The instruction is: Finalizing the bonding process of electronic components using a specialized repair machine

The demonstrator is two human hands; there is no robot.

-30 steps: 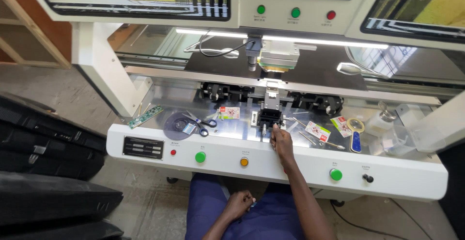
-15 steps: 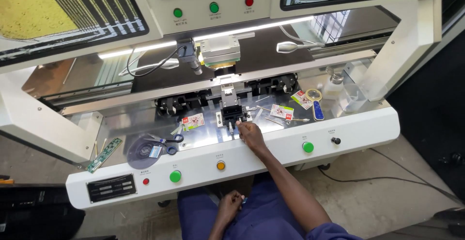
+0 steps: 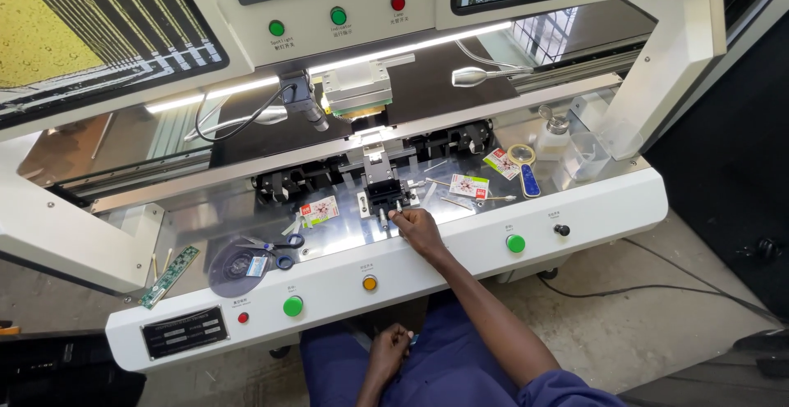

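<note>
**Fingers on the black fixture**

My right hand (image 3: 417,228) pinches a small knob on the black fixture (image 3: 383,196) at the middle of the machine's metal deck (image 3: 246,210). My left hand (image 3: 389,347) rests loosely curled on my lap. Scissors (image 3: 275,247) lie well left.

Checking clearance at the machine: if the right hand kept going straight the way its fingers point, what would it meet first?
Probably the small black adjustment block on the metal bed; the right hand already has its fingers at its knobs.
</note>
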